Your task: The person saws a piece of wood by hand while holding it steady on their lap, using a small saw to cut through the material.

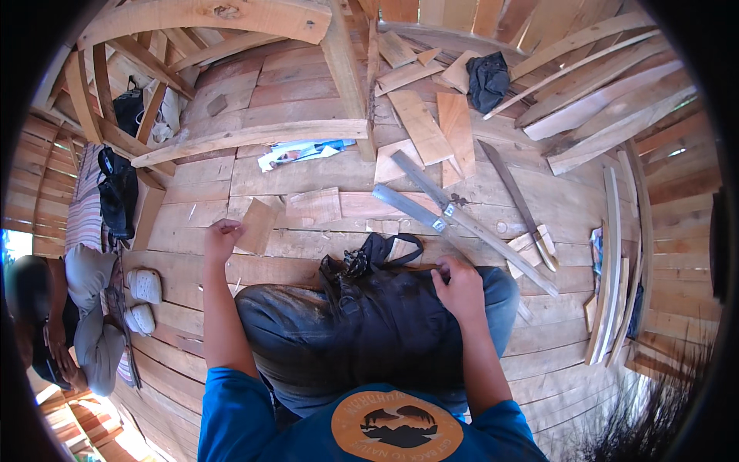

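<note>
My left hand (pixel 222 232) is raised above the plank floor, its fingers pinched together. The fingertips overlap the left edge of a small flat wood piece (pixel 259 227); I cannot tell whether they grip it. Across my lap lies a black cloth item with straps (pixel 392 312), perhaps a bag. My right hand (pixel 459 285) rests at its right side over my knee, thumb and fingers loosely apart and holding nothing visible. Ahead on the floor lie two long pale saw-like blades, one longer (pixel 493 240) and one shorter (pixel 408 206). Right of them is a long dark-bladed machete (pixel 512 189).
Offcut boards (pixel 422 127) and a dark cloth bag (pixel 487 81) lie at the far side. A curved wooden frame (pixel 250 141) stands far left. Planks (pixel 608 269) lean along the right. At left a person (pixel 92 308) sits near white shoes (pixel 144 286).
</note>
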A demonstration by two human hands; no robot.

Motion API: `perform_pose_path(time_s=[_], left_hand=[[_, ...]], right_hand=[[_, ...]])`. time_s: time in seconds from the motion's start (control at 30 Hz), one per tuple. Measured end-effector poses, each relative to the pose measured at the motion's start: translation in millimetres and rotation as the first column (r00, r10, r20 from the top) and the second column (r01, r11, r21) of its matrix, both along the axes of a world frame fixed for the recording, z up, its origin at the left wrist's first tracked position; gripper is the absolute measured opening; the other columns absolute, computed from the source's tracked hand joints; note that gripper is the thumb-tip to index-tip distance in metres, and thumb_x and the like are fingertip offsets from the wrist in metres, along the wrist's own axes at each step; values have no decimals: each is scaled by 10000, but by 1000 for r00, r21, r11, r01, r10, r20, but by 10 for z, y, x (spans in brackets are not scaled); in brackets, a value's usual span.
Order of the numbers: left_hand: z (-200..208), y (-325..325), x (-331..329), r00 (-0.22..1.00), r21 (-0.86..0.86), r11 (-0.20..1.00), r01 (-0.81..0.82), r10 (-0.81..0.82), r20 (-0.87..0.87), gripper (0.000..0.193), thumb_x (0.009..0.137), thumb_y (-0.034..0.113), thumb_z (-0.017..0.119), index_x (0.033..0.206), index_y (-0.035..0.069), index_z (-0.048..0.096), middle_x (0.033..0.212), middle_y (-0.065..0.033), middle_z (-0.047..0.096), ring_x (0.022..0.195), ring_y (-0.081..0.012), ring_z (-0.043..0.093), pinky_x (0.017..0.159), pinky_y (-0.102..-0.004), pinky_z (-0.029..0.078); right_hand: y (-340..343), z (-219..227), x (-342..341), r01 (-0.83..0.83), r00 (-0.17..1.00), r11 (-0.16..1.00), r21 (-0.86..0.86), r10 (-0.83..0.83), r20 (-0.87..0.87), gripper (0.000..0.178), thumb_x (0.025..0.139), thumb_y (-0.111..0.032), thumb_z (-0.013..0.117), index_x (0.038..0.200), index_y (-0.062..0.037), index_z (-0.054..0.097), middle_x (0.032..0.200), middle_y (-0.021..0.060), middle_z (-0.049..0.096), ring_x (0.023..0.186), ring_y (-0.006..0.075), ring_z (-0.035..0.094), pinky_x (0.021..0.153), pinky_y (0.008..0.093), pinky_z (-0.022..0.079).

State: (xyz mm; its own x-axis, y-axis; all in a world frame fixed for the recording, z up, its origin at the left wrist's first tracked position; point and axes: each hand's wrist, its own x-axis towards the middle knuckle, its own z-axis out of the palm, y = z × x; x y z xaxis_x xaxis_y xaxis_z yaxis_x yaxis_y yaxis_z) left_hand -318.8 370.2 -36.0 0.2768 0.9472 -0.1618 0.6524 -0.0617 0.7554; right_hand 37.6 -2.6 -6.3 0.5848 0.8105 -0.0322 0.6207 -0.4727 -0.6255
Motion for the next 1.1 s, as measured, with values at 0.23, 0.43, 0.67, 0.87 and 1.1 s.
perform_pose_path(time_s=[0.23,0.43,0.67,0.87,1.1], left_hand=[[-208,59,-67,999,-47,999,-1,-1,-33,175,746,118,799,772,1,670,720,-58,670,652,-107,588,610,-270,483],[-137,38,34,996,7,999,47,-46,-73,145,751,74,789,748,8,659,707,-42,663,641,-97,582,603,-266,480],[393,-327,588,923,-27,977,214,-193,333,108,782,-37,732,772,28,646,884,-68,690,1042,-163,613,861,-289,490],[1065,-1062,1309,796,-77,864,497,-418,438,112,762,16,774,790,36,667,850,-77,715,1159,-221,584,955,-364,435],[1441,-1594,1522,692,-138,712,688,-586,422,129,761,30,776,805,34,655,833,-68,708,1145,-223,591,987,-369,411]], right_hand=[[6,-37,13,-7,1000,1000,7,7,13,153,780,-135,703,882,-68,610,743,108,658,701,321,650,681,425,512],[7,4,8,-3,1000,1000,18,3,9,155,781,-133,701,889,-67,612,756,113,664,707,316,657,686,422,514],[-22,32,29,12,997,1000,28,-10,-70,173,797,-155,709,916,-67,621,756,96,668,690,280,660,675,382,520],[-18,81,26,186,674,918,351,141,-725,291,897,-78,640,1173,-30,562,989,85,654,798,139,619,729,275,514],[150,615,-238,232,405,840,491,376,-834,374,894,-47,632,1243,43,533,1059,111,650,903,142,613,758,284,515]])
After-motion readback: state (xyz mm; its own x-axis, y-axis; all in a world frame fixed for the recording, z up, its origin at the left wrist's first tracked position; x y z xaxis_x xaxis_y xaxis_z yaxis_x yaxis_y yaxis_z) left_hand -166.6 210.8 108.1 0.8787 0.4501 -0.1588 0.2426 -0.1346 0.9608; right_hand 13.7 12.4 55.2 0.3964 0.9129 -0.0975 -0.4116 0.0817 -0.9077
